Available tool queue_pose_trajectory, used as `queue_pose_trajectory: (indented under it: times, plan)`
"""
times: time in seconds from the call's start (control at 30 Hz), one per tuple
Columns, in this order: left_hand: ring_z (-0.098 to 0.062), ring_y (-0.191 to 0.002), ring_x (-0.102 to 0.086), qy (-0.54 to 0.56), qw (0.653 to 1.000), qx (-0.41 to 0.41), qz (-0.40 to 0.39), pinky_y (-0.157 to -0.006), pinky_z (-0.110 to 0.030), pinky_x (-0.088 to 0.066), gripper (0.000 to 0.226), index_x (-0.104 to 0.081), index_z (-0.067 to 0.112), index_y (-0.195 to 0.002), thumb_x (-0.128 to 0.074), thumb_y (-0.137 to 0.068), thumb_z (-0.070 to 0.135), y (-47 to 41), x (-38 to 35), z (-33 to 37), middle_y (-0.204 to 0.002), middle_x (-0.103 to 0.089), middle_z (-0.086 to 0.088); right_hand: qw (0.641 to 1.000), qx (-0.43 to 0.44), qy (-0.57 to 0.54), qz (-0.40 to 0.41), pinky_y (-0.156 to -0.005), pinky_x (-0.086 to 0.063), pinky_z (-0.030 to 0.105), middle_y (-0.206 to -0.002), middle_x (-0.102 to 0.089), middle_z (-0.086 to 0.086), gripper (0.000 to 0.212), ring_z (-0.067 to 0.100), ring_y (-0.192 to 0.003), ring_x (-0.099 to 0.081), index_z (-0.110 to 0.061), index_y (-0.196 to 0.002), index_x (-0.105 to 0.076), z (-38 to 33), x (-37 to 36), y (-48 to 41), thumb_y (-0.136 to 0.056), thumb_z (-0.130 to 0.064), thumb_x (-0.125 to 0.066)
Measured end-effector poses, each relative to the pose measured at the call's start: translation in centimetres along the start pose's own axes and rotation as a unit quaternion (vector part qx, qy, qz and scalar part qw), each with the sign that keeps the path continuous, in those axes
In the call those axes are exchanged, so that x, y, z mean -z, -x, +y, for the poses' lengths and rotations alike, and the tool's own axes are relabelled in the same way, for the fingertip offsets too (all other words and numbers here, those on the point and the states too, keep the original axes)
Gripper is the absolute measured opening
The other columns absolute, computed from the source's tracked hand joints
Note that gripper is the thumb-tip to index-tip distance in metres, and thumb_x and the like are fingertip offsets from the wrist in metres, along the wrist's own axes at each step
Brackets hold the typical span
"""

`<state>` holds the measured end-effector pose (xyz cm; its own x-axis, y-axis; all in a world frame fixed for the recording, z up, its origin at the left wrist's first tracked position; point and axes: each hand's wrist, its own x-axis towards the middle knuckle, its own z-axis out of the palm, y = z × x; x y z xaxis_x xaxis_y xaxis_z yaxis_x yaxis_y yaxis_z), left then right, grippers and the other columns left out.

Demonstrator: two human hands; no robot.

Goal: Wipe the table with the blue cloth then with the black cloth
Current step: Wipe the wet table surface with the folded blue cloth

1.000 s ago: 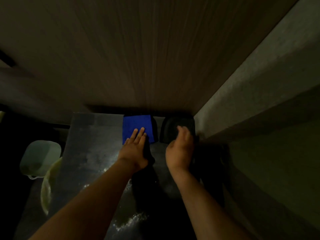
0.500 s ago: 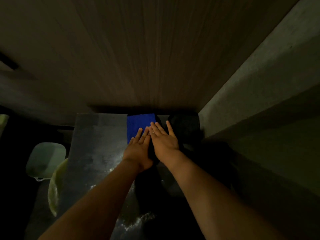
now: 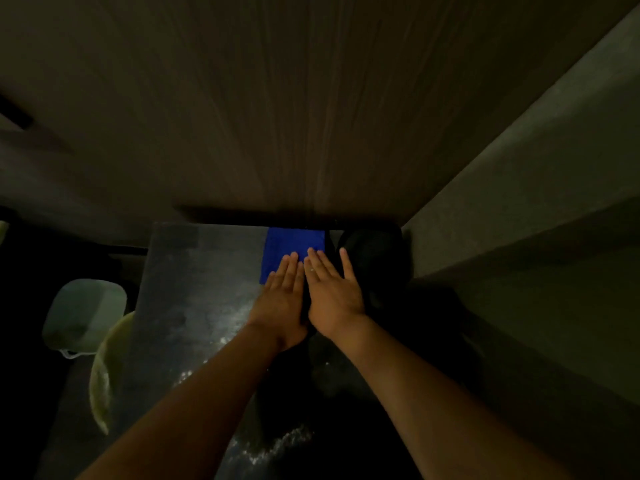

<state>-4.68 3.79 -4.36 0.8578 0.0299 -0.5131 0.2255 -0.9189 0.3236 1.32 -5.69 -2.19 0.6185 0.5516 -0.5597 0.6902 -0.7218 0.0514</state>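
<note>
A folded blue cloth (image 3: 291, 242) lies at the far edge of the dark, glossy table (image 3: 201, 292), against the wood-grain wall. Right of it sits the black cloth (image 3: 377, 251), a dark shape in the corner. My left hand (image 3: 282, 299) rests flat with straight fingers, its fingertips on the blue cloth's near edge. My right hand (image 3: 332, 292) lies flat beside it, fingers spread, fingertips on the blue cloth's right edge and the gap between the two cloths. The near part of the blue cloth is hidden under my hands.
A wood-grain wall (image 3: 311, 116) rises behind the table and a grey wall (image 3: 519, 185) closes the right side. Left of the table stand a pale green chair (image 3: 83, 317) and a yellowish rounded object (image 3: 104, 386). The room is dim.
My right hand left the black cloth, moved left and flattened beside my left hand at the blue cloth. My left hand stayed on the blue cloth.
</note>
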Motion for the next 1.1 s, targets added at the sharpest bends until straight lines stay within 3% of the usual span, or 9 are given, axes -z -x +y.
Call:
queue_pose_trajectory:
  times: [0.4, 1.1]
  plan:
    - [-0.022, -0.147, 0.017, -0.002, 0.999, 0.029, -0.028, -0.12, -0.035, 0.003, 0.105, 0.015, 0.011, -0.15, -0.055, -0.085, 0.054, 0.8, 2.3, -4.2, -0.159, 0.02, -0.01, 0.997, 0.05, 0.018, -0.063, -0.118, 0.015, 0.046, -0.162, 0.012, 0.003, 0.074, 0.016, -0.149, 0.013, -0.014, -0.154, 0.004, -3.2, 2.9, -2.5, -0.098, -0.038, -0.037]
    - [-0.018, -0.148, 0.015, 0.04, 0.997, 0.062, 0.006, -0.122, -0.033, 0.002, 0.098, 0.013, 0.011, -0.151, -0.047, -0.088, 0.057, 4.1, 4.7, -17.9, -0.16, 0.017, -0.009, 0.995, 0.071, 0.002, -0.064, -0.121, 0.01, 0.041, -0.163, 0.009, 0.004, 0.073, 0.017, -0.15, 0.009, -0.012, -0.154, 0.004, -16.5, 7.3, -7.8, -0.098, -0.035, -0.036]
